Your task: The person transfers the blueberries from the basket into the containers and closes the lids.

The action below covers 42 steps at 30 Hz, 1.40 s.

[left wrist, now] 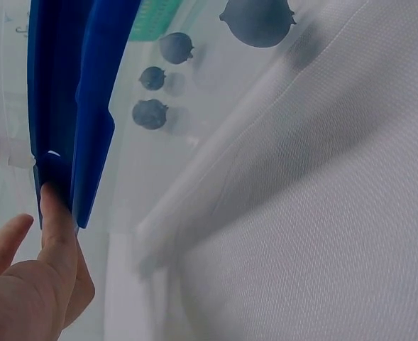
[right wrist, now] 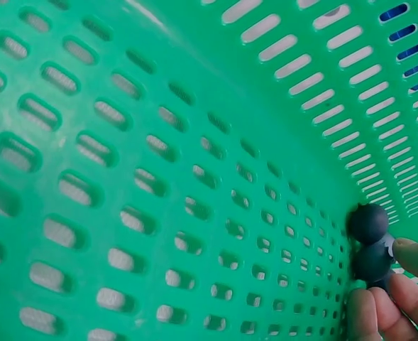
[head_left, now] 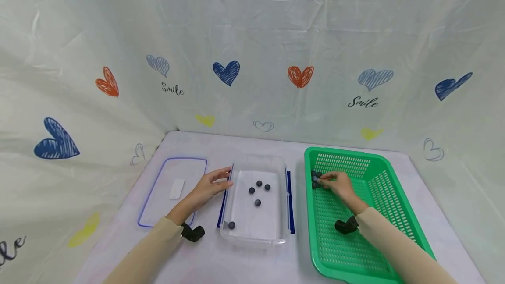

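Note:
My left hand (head_left: 210, 187) is at the left side of a clear plastic box (head_left: 252, 240), its fingertips at the rim. In the left wrist view one finger of it touches the box's blue side latch (left wrist: 95, 106). Several dark blueberries (head_left: 257, 203) lie apart on the bottom of the box. Inside the green basket (head_left: 309, 222), my right hand (head_left: 337, 184) pinches a blueberry (right wrist: 373, 261) between thumb and fingers. Another blueberry (right wrist: 368, 222) sits right beside it, and more lie in the same corner by the basket's left wall, partly hidden by the fingers.
A clear lid (head_left: 158, 205) with a blue edge and a white label (head_left: 177, 189) lies left of the box. On the box's right side another blue latch (head_left: 291, 205) hangs outward. Behind the table (head_left: 272, 143) hangs a white curtain (head_left: 256, 34) with printed hearts.

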Available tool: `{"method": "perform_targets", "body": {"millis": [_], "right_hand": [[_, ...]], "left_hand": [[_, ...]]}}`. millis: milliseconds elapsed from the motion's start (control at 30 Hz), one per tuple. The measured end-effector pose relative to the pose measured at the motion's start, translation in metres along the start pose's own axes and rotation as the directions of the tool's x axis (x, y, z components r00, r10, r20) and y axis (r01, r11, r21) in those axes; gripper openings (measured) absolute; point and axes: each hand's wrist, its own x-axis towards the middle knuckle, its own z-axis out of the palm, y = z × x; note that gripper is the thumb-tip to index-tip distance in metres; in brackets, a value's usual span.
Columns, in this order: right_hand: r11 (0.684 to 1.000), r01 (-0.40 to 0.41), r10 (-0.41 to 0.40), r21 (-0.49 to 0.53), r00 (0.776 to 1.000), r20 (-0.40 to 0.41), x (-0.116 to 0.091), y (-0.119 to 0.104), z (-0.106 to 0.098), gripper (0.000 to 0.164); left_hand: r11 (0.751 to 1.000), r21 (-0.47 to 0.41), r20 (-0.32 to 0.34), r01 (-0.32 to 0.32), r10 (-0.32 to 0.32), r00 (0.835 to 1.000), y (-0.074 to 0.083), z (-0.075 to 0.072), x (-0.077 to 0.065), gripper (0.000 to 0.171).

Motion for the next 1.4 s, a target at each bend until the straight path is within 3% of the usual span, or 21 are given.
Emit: {"method": "perform_targets", "body": {"millis": [500, 1100, 1400], "right_hand": [[0.999, 0.042, -0.041, -0.002, 0.998, 0.056, -0.0062, -0.0012, -0.0007, 0.02], [0.992, 0.095, -0.092, -0.088, 0.995, 0.038, -0.0036, 0.0008, 0.0005, 0.014], [0.996, 0.06, -0.058, -0.073, 0.998, 0.03, -0.001, 0.0007, -0.0031, 0.014]], "left_hand": [[1.0, -0.012, 0.004, -0.006, 0.007, 1.0, 0.0008, 0.0003, -0.0016, 0.065], [1.0, -0.015, 0.005, -0.011, 0.011, 1.0, 0.0009, 0.0003, -0.0014, 0.065], [0.999, -0.029, 0.009, -0.015, 0.015, 1.0, 0.0013, 0.0005, -0.0013, 0.064]]}}
